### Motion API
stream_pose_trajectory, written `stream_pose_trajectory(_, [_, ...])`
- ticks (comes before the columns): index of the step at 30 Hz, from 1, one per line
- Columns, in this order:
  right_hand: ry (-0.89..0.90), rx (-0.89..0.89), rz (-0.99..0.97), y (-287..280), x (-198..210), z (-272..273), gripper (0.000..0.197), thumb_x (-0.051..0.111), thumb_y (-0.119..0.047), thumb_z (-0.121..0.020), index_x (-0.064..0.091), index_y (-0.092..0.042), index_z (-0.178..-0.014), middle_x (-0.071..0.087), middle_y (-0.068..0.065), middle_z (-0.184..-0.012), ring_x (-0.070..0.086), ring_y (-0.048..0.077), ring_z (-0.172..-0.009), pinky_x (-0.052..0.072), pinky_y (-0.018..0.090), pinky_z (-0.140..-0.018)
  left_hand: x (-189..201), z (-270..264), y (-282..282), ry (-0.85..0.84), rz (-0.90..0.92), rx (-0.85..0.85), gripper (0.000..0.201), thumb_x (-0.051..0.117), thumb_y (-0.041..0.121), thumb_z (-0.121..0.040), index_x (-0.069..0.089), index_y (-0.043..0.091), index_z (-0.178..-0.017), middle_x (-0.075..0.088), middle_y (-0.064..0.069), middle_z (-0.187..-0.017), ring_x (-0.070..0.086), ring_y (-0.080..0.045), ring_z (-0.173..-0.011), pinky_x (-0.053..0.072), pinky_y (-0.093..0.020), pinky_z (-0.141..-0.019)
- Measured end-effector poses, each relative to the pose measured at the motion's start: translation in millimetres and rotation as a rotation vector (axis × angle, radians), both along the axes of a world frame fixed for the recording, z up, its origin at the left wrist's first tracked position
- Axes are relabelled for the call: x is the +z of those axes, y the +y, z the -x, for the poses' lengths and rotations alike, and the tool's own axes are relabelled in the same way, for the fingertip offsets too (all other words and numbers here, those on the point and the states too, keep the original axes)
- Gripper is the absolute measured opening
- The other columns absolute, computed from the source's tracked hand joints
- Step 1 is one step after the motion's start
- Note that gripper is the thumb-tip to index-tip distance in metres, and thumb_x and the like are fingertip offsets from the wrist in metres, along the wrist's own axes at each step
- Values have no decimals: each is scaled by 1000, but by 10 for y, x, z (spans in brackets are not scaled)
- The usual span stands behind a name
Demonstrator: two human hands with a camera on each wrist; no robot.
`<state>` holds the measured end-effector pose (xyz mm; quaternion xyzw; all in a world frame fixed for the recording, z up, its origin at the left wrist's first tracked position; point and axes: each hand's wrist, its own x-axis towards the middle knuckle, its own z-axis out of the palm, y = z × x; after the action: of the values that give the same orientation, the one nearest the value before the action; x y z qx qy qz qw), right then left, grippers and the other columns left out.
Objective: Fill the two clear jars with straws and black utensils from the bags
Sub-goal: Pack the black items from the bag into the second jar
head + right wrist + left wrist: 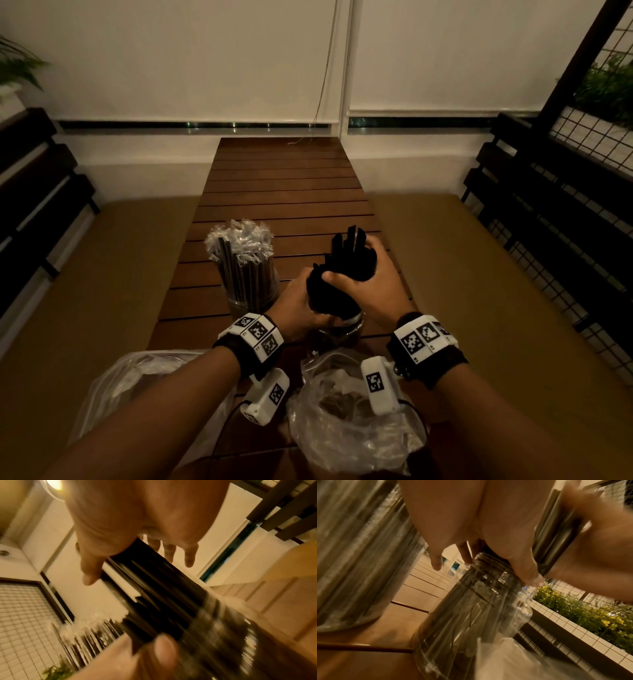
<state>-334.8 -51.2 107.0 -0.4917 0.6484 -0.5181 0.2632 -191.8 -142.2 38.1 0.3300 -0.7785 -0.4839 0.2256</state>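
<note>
A thick bundle of black utensils [346, 260] stands tilted with its lower end in the mouth of the near clear jar [342, 330]. My right hand [373, 284] grips the upper part of the bundle [154, 581], thumb on one side and fingers on the other. Lower down, my left hand [298, 305] wraps the bundle at the jar's mouth, its thumb reaching the jar's neck [488, 566]. Through the glass [471, 615] the lower jar looks mostly hollow. The second clear jar [251, 277], to the left, is packed with wrapped straws.
Two crumpled clear plastic bags lie at the near table edge, one on the left [137, 383] and one under my right wrist [342, 421]. The slatted wooden table [284, 192] runs away from me. Dark benches [548, 205] flank it, with a wire grid on the right.
</note>
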Motion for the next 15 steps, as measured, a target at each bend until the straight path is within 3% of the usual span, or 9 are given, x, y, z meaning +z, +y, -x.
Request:
stream_pose_trajectory(3, [107,-45,115,42,359,-21,92,85,-57,-64,38,-44,-142,44,-15,-149,42,10,-137,37,35,-109,25,-6,7,-20,17,-18,83,87,53,-50,40,36,-116,54,9,-121,56,-10,-115,55,-42,-92])
stream_pose_trajectory(6, [520,72,44,-117,659,-127,80,66,-69,-78,41,-35,-146,39,-9,-157,26,12,-149,22,38,-117,68,6,23,3,15,-25,84,88,53,-51,41,48,-120,57,18,-123,55,-3,-117,54,-40,-94])
stream_pose_trajectory(8, [845,154,-66,-259,689,-191,70,48,-71,-89,46,-29,-145,40,-5,-157,21,15,-151,13,43,-123,95,-7,38,11,22,-24,85,90,37,-55,37,61,-118,57,27,-123,53,7,-116,52,-32,-96])
stream_pose_trajectory(11, [979,176,-100,-362,615,-156,65,36,-64,-98,50,-20,-143,42,1,-156,26,17,-150,14,40,-123,185,-11,39,22,66,-63,87,89,12,-61,42,75,-97,60,37,-106,54,20,-99,52,-17,-85])
stream_pose_trajectory(15, [981,177,-47,-334,571,-124,56,36,-53,-103,53,-17,-142,48,1,-152,31,15,-148,12,35,-123,255,-21,88,37,69,-80,85,89,11,-62,41,77,-89,60,19,-104,58,10,-96,55,-38,-89])
